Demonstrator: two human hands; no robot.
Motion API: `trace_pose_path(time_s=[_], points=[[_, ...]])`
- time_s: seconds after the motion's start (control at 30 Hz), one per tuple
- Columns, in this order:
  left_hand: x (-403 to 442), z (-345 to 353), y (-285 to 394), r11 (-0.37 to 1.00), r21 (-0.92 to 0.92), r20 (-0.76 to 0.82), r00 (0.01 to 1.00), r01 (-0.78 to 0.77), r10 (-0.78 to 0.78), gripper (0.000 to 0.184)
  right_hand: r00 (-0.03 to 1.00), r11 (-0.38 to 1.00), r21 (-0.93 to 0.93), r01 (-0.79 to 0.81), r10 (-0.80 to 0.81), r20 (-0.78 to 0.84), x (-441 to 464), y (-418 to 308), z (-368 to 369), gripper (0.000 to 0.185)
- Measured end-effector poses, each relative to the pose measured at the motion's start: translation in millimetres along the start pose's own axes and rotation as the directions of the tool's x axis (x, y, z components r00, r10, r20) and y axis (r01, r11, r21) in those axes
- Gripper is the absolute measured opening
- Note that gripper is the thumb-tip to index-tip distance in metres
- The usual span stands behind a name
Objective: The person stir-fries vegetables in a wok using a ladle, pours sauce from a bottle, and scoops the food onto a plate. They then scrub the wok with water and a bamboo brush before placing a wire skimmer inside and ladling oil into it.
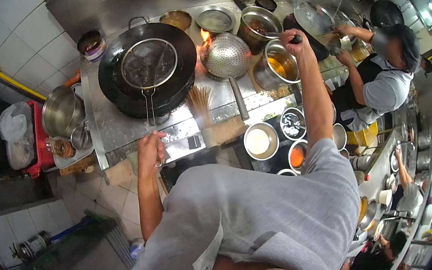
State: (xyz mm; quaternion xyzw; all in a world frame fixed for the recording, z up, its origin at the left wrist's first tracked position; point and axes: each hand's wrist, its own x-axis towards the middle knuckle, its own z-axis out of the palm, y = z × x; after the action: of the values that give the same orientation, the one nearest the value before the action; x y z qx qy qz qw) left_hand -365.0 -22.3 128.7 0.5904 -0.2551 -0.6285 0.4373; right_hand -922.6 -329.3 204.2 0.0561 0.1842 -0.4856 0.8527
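My left hand (150,151) is closed on the long wire handle of a round mesh strainer (149,61). The strainer's mesh lies over a large black wok (118,96). Out to the right, my right hand (293,41) grips the black handle of a ladle (272,35). Its metal shaft reaches left over a steel pot (251,13); I cannot make out its head. Just below that hand stands another pot (263,76) with amber liquid. A perforated scoop (225,55) rests on the stove, with flame rising at its left edge.
A bamboo brush (200,101) lies between wok and scoop. Bowls of white (258,141), dark (293,123) and orange-red (297,157) contents stand near my right side. A co-worker (379,76) works at the right. A steel pot (62,112) and a red crate (39,135) stand left.
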Motion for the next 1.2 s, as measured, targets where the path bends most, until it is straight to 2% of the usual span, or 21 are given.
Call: trace_pose_path(time_s=[0.03, 0.1, 0.13, 0.17, 0.23, 0.27, 0.57, 0.6, 0.63, 0.73, 0.97, 1.07, 1.17, 1.2], points=[[-0.4, -0.3, -0.8, 1.0, -0.004, -0.005, 1.0, -0.002, 0.002, 0.034, 1.0, 1.0, -0.003, -0.005, 0.005, 0.001, -2.1, 3.0, -4.8, 0.016], [0.3, -0.4, -1.7, 1.0, -0.006, 0.001, 1.0, -0.015, 0.015, 0.034, 0.981, 0.982, 0.163, 0.091, -0.117, 0.157, -6.9, 13.4, -8.7, 0.02], [0.2, -0.2, -1.1, 1.0, -0.008, 0.0, 1.0, -0.016, 0.016, 0.034, 0.969, 0.971, 0.178, 0.161, -0.189, 0.159, -9.8, 18.1, -10.6, 0.021], [0.2, 0.0, 0.0, 1.0, -0.013, -0.004, 1.0, -0.014, 0.013, 0.034, 0.969, 0.971, 0.178, 0.159, -0.188, 0.16, -11.6, 17.7, -11.4, 0.021], [1.2, -1.3, 0.2, 1.0, -0.017, -0.004, 1.0, -0.012, 0.012, 0.034, 0.976, 0.973, 0.175, 0.151, -0.175, 0.133, -18.1, 16.4, -12.9, 0.034], [3.3, -2.8, -1.1, 1.0, -0.007, 0.004, 1.0, -0.007, 0.007, 0.034, 0.975, 0.972, 0.162, 0.168, -0.188, 0.117, -25.1, 23.1, -4.9, 0.02], [7.0, -3.6, -1.4, 1.0, -0.023, 0.04, 0.999, 0.014, -0.013, 0.032, 0.984, 0.99, 0.037, 0.133, -0.136, 0.113, -88.0, 74.9, 51.2, 0.021], [7.2, -4.0, -1.5, 1.0, -0.019, 0.046, 0.999, 0.011, -0.01, 0.032, 0.971, 0.98, 0.008, 0.201, -0.201, 0.13, -96.6, 88.0, 58.8, 0.017], [7.7, -4.4, -2.1, 1.0, -0.022, 0.05, 0.999, 0.012, -0.011, 0.032, 0.971, 0.979, 0.005, 0.204, -0.203, 0.129, -103.7, 94.7, 63.3, 0.017], [9.4, -5.6, -2.8, 1.0, -0.03, 0.058, 0.998, 0.005, -0.003, 0.032, 0.984, 0.996, -0.032, 0.087, -0.081, 0.161, -120.1, 115.0, 74.5, 0.012], [6.7, -10.3, 1.3, 0.998, -0.058, 0.096, 0.995, 0.016, -0.01, 0.031, 0.994, 1.0, 0.021, 0.003, -0.005, 0.105, -155.1, 206.3, 98.1, 0.009], [6.1, -15.2, 1.5, 0.999, -0.041, 0.106, 0.994, 0.0, 0.005, 0.031, 0.995, 0.999, 0.046, 0.022, -0.026, 0.096, -162.7, 253.3, 105.6, 0.01], [11.7, -21.2, -5.0, 0.998, -0.056, 0.13, 0.991, -0.009, 0.017, 0.031, 0.982, 0.988, 0.107, -0.113, 0.095, 0.166, -157.7, 290.5, 101.0, 0.012], [11.2, -21.9, -4.2, 0.999, -0.051, 0.124, 0.992, -0.004, 0.01, 0.032, 0.982, 0.979, 0.141, -0.145, 0.125, 0.145, -155.0, 303.9, 101.3, 0.012]])
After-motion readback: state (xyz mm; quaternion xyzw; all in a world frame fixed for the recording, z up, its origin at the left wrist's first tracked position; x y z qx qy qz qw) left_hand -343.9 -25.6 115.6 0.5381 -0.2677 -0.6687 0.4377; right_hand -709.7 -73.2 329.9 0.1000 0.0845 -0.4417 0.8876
